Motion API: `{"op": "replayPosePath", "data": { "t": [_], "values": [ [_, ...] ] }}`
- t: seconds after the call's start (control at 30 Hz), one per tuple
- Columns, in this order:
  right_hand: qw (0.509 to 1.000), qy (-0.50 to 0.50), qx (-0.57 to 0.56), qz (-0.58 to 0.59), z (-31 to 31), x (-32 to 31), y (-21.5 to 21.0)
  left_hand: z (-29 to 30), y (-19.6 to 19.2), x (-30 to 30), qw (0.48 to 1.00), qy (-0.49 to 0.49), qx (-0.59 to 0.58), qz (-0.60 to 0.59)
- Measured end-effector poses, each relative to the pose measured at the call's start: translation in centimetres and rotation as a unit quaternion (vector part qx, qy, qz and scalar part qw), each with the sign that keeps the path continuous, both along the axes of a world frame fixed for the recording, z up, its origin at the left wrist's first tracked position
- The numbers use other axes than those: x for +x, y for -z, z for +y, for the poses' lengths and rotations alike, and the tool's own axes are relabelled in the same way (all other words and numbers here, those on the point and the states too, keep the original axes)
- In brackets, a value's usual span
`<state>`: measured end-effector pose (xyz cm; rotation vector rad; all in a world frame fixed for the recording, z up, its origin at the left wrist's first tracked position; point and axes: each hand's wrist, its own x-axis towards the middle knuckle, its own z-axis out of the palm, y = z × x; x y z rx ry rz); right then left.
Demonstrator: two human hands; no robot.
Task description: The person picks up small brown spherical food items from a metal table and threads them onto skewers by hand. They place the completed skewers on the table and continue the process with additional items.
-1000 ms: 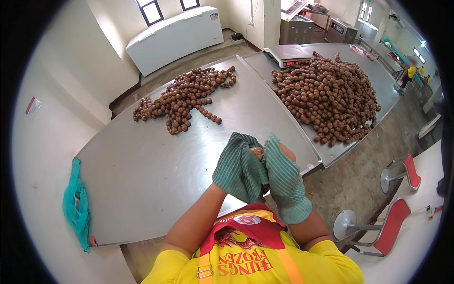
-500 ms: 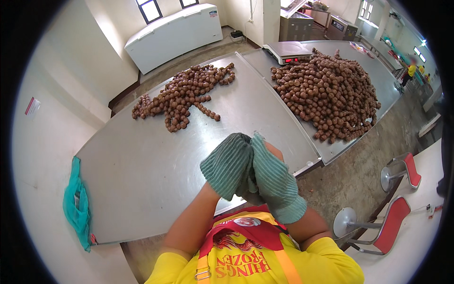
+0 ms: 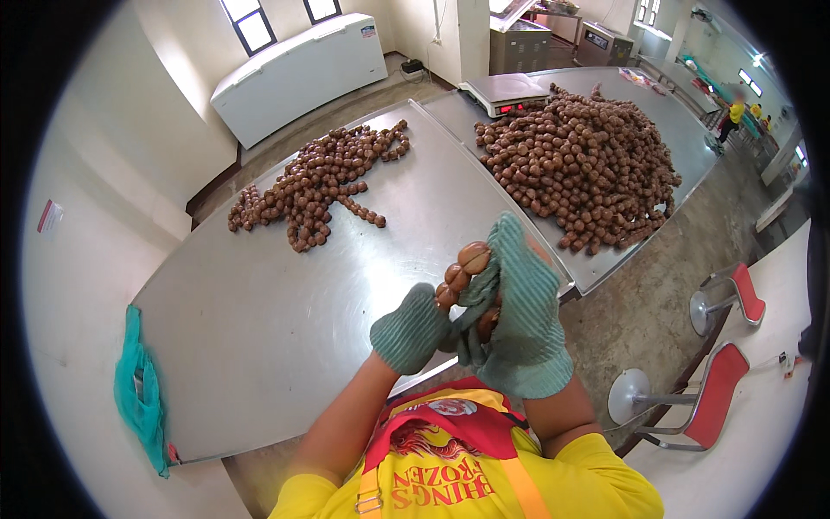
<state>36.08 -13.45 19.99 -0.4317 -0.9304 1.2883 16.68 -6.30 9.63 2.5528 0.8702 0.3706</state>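
Near the table's front edge, our gloved left hand and right hand clench together around a short string of brown balls. We judge threading underway; next, firm pinching to feed another ball on.

Scale behind right pile (touching)

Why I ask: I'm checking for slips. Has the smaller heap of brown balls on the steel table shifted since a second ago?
No. The smaller heap keeps its shape and its place beside the table seam; only the gloved hands changed.
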Motion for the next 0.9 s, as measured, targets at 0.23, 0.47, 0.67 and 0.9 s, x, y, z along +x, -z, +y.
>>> {"op": "replayPosePath", "data": {
  "t": [0.23, 0.47, 0.67, 0.9],
  "values": [
    [0.961, -0.093, -0.137, -0.219, 0.2, 3.7, 0.0, -2.9, 1.3, -3.1, 0.955, -0.083, -0.249, -0.134],
    [0.895, -0.264, -0.344, -0.102, 0.7, 0.8, 2.1, 2.5, 3.2, -9.6, 0.916, -0.027, -0.312, -0.250],
    [0.837, -0.216, -0.480, -0.148, -0.4, -0.2, 0.1, 3.9, -1.4, -13.6, 0.975, 0.132, -0.171, -0.055],
    [0.911, -0.284, -0.280, -0.102, 1.1, -1.2, 7.3, 2.9, -8.9, -8.7, 0.971, 0.189, -0.009, 0.149]
  ]
}}
